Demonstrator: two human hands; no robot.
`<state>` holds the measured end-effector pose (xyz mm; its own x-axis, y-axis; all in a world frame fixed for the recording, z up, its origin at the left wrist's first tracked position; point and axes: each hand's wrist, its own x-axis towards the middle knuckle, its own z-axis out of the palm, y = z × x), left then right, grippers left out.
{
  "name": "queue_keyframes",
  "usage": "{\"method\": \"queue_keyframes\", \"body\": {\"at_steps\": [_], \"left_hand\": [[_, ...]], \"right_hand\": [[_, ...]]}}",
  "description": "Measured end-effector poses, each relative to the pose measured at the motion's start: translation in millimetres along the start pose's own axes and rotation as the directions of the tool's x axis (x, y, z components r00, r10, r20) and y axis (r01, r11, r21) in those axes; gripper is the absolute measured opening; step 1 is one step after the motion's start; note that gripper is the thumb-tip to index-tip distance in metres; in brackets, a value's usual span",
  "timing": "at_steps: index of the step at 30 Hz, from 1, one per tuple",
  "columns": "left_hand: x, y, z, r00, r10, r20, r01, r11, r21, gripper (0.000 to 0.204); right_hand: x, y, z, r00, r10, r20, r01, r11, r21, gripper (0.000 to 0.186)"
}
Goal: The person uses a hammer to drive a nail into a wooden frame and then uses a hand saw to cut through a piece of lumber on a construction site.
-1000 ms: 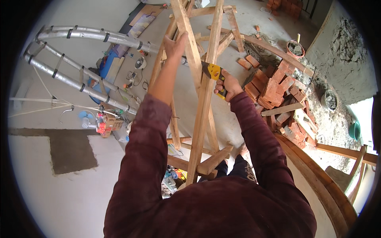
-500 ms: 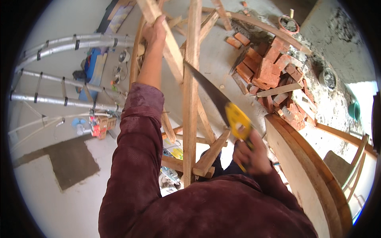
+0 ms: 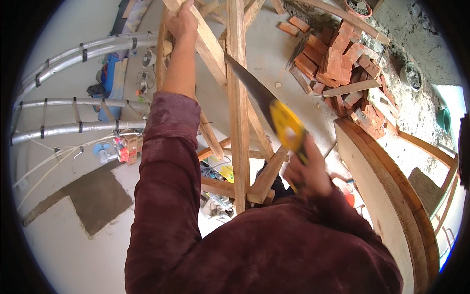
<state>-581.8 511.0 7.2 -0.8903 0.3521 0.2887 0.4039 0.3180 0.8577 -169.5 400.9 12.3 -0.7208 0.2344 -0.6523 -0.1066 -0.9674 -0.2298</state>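
My left hand (image 3: 182, 23) is wrapped round a slanting wooden batten (image 3: 209, 54) near the top of the view. That batten runs down behind an upright wooden post (image 3: 238, 112). In my right hand (image 3: 309, 172) is a handsaw (image 3: 288, 126) with a yellow handle, slightly blurred, its fingers closed round the grip. The dark blade points up and left, crossing in front of the post, with its tip by the slanting batten. Whether the teeth touch wood I cannot tell. Below, a short timber piece (image 3: 267, 179) meets the post's lower end at the frame.
A heap of red bricks (image 3: 335, 61) lies at the far right, with a plank on it. A curved wooden panel (image 3: 382, 181) stands close by my right arm. An aluminium ladder (image 3: 78, 128) extends on the left, near a small carton (image 3: 129, 148). A green bucket (image 3: 443, 120) sits far right.
The whole view has shifted, so the timbers and both hands appear higher. The saw tip lies slightly farther left across the post. Both hands keep their holds.
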Motion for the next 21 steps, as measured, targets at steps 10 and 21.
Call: {"method": "queue_keyframes", "body": {"at_steps": [10,21], "left_hand": [[9.2,5.1,38.2,0.992,0.126,0.020,-0.125,0.991,-0.040,0.058],[-3.4,19.6,12.8,1.000,0.019,-0.003,-0.019,0.998,0.061,0.060]], "right_hand": [[179.4,-32.3,62.1,0.979,-0.191,0.077,0.194,0.980,-0.033,0.039],[-1.3,-18.2,9.5,0.997,0.060,0.045,-0.062,0.997,0.055,0.046]]}}
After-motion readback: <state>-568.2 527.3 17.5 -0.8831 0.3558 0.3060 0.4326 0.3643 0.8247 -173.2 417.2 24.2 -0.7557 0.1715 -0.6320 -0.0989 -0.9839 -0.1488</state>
